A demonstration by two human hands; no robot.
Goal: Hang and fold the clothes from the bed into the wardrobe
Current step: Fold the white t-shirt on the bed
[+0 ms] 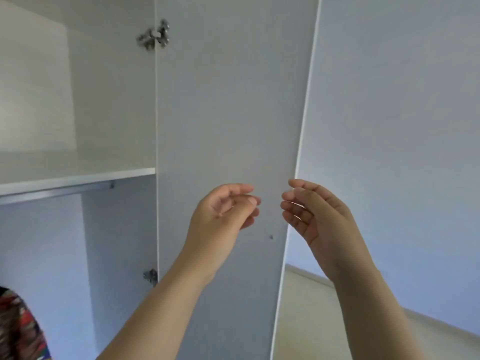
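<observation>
Multicolour patterned garment (18,328) low left, in the white laminate wardrobe (111,100) below the metal hanging rail (65,191); likely already hung. Open white wardrobe door (228,100) centre. Left hand (220,214) and right hand (317,216) raised before it, each grip loosely curled, empty. Probably between garments. Pale blue-grey wall (402,126), beige floor (324,320) right.

Wardrobe shelf (78,175) left of door (228,100)

You're in a home bedroom, facing a tall white laminate wardrobe (111,100). Its plain white door (228,113) stands open on silver metal hinges (153,35). Inside, a white shelf (78,172) sits over a metal hanging rail (54,192), with a multicoloured patterned garment (18,328) below. Bare pale wall (402,100) and beige floor (311,307) are alongside.
</observation>
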